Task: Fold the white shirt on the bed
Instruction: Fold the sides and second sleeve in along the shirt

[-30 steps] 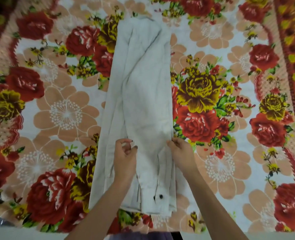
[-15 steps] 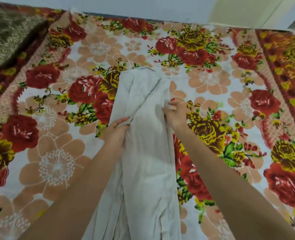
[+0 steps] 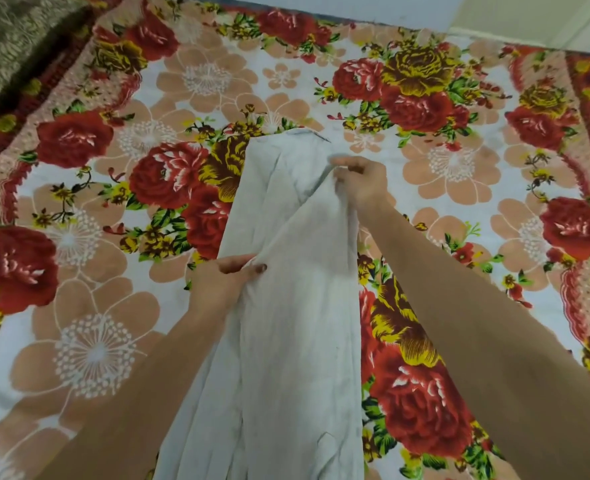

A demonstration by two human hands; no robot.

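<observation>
The right hand [image 3: 359, 181] pinches a bit of cloth near the far end of the white shirt [image 3: 293, 341]. Its fingers are curled tight on the cloth, and the cloth lifts into a little tent under them. The left hand [image 3: 224, 278] grips the shirt's left edge, about halfway down, with the thumb on top and the fingers tucked under. The shirt lies as a long, thin strip down the middle of the bed [image 3: 460, 168], which has a cover of big flowers all around the shirt. Far off past the shirt's left side sits a dark blanket [image 3: 9, 39].

The step looks like bringing the far end of the shirt down over the rest. To do it well, both hands should probably pull at the same speed, keep the edges lined up, and lay the cloth flat so that no bumps stay.

Half a second ago both hands sat side by side across the shirt. Now the right hand is farther up, and the cloth is raised.
</observation>
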